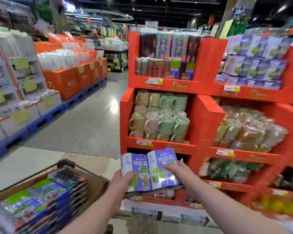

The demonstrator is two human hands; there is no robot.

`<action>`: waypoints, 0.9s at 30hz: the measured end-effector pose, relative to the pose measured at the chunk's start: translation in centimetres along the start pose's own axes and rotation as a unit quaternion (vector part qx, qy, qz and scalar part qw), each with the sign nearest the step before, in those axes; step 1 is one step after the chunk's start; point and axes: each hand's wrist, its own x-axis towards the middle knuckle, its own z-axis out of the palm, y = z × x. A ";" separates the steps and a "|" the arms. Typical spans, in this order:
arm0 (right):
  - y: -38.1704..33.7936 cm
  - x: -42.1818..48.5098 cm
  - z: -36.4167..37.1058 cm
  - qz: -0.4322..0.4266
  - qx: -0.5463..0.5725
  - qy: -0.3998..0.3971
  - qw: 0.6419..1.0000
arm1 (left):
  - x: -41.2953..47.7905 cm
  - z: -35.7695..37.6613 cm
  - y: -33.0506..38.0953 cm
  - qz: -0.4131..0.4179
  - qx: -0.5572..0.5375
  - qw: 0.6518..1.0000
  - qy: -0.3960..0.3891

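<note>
Nearest the lens: left hand [123, 179] and right hand [179, 171], each clasped round one end of the purple twin pack [150, 168], probably to keep the slippery wrap level. Pack held in the air before the lower left corner of the red display stand [205, 115], touching no shelf. Matching packs [254, 65] on the stand's top right tier, likely the destination. Cart [66, 163] with stocked carton [95, 183] just left, parked close for short reaches. Mugs [159, 115] along the middle tier's front edge.

Both bare forearms reach forward. The left hand [123, 180] grips the pack [140, 168], thumb on top; the right hand [180, 172] holds its other side, fingers [168, 166] curved over it.
</note>
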 end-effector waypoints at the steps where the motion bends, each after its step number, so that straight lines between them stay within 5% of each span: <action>1: 0.2 -0.2 -2.4 0.000 0.009 0.019 1.000 | 0.3 2.3 0.0 0.002 0.005 1.000 -0.015; 13: 1.6 -3.9 -30.4 -0.052 0.081 0.117 0.988 | 1.0 30.8 -0.1 0.019 0.045 0.989 -0.139; 27: -1.6 -1.8 -44.7 -0.087 0.082 0.203 0.972 | 6.4 46.5 4.3 0.074 0.073 0.965 -0.239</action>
